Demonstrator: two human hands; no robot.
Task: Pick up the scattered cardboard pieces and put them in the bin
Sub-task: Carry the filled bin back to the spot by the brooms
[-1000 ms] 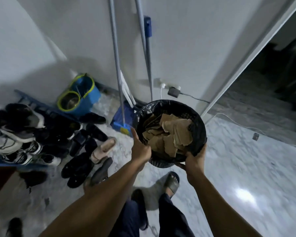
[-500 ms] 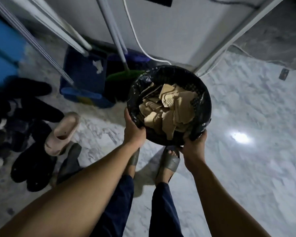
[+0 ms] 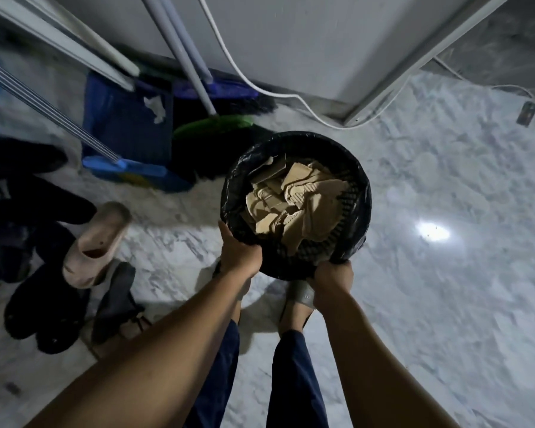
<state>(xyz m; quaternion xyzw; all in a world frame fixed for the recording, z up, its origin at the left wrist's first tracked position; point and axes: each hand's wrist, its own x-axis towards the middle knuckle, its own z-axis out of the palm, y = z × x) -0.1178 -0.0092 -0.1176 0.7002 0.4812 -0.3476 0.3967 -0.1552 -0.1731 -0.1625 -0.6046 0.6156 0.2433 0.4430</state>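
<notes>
The largest thing we see is the pale marble floor [image 3: 445, 304], which carries one bright spot of reflected light [image 3: 431, 233]. Behind it rises a plain grey wall [image 3: 322, 41].

Next in size is the round black bin [image 3: 294, 140], lined with a black plastic bag. It is in the middle of the view, in front of the person's feet, and it hides a part of them. We cannot tell whether its bottom touches the floor.

To the left of the bin, a blue dustpan [image 3: 127, 131] and a green broom [image 3: 213, 126] lean at the wall. Further left is a heap of dark shoes [image 3: 44, 304].

The cardboard pieces [image 3: 294, 205] are all inside the bin, a loose brown pile that fills most of its opening.

The left hand [image 3: 240, 257] grasps the near left side of the bin, with the thumb up along the rim and the fingers wrapped around the outside. The right hand [image 3: 332, 281] grasps the near right edge from below. Its fingers go under the bin, so we see only the back of the hand.

A beige slipper [image 3: 96, 245] lies tilted on the dark shoes. A thin white cable [image 3: 260, 88] runs down the wall to the floor.
</notes>
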